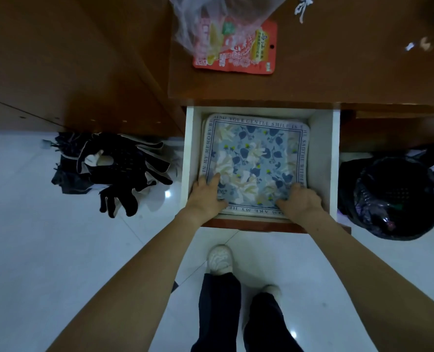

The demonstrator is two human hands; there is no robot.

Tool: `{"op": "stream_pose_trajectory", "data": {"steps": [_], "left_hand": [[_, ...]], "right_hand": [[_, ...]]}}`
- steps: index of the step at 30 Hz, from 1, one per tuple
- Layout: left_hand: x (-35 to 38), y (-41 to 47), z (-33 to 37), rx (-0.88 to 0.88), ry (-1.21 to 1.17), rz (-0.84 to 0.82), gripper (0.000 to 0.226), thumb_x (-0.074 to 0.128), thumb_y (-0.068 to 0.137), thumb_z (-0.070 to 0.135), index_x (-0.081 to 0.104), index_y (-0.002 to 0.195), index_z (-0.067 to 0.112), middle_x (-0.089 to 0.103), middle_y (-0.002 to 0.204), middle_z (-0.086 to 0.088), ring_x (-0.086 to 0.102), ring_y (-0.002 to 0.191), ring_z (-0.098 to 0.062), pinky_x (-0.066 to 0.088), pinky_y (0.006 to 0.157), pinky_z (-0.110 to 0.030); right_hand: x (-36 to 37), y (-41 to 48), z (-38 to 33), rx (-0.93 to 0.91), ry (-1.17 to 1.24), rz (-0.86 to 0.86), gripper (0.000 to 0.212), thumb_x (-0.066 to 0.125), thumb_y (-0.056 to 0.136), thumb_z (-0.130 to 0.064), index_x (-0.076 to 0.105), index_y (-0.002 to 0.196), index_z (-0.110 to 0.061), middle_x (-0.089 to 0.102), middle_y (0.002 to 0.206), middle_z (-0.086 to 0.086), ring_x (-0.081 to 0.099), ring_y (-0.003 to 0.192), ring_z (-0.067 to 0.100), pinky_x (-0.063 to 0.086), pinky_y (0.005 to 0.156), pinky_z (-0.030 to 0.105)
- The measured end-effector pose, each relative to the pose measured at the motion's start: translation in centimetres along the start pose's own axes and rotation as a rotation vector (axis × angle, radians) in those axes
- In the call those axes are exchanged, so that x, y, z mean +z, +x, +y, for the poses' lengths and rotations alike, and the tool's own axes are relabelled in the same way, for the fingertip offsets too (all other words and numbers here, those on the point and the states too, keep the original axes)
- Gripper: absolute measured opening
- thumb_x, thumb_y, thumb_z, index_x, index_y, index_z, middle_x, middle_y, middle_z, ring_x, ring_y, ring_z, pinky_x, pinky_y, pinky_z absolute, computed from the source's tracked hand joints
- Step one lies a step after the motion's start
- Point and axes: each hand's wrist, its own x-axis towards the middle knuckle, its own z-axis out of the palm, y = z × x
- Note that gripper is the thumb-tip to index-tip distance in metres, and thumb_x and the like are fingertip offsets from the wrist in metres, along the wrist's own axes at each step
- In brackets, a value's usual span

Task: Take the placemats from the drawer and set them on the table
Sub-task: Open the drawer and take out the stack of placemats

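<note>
placemats (256, 153) stacked in open drawer (324, 161) | left hand (207, 196), right hand (301, 200) on stack's near corners | grip — cannot tell if pinching or pressing
</note>
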Motion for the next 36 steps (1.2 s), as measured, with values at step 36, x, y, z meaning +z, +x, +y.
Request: {"op": "stream_pose_trajectory", "data": {"steps": [36], "left_hand": [[0.3,-1.4,0.3,0.017,-0.102,0.057,0.074,0.066,0.09,0.031,0.027,0.151,0.016,0.03,0.151,-0.013,0.026,0.14,-0.029,0.024,0.117,-0.035]], "right_hand": [[0.7,-3.9,2.7,0.015,1.395,0.119,0.061,0.07,0.08,0.008,0.059,0.123,-0.033,0.058,0.135,0.005,0.062,0.116,0.022,0.05,0.101,0.047]]}}
